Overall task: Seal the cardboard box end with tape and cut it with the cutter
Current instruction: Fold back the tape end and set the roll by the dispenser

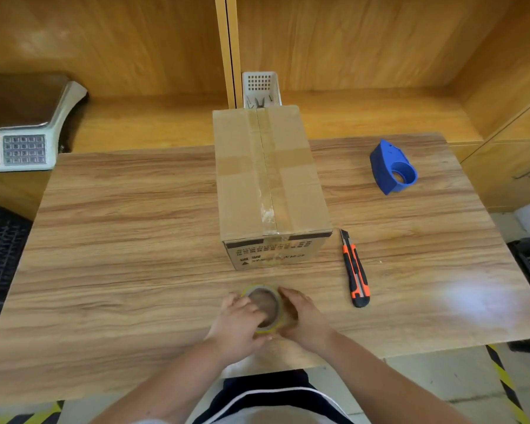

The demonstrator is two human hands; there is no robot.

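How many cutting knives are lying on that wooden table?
1. The orange and black cutter lies on the table, just right of the cardboard box, its blade end pointing away from the person. The white basket behind the box may hide others.

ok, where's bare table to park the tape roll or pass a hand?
Widest bare patch: table left of the cardboard box. Another at the right, between the blue dispenser, the cutter and the edge. Crowded: the near centre, where both hands, left and right, hold the tape roll, cutter beside.
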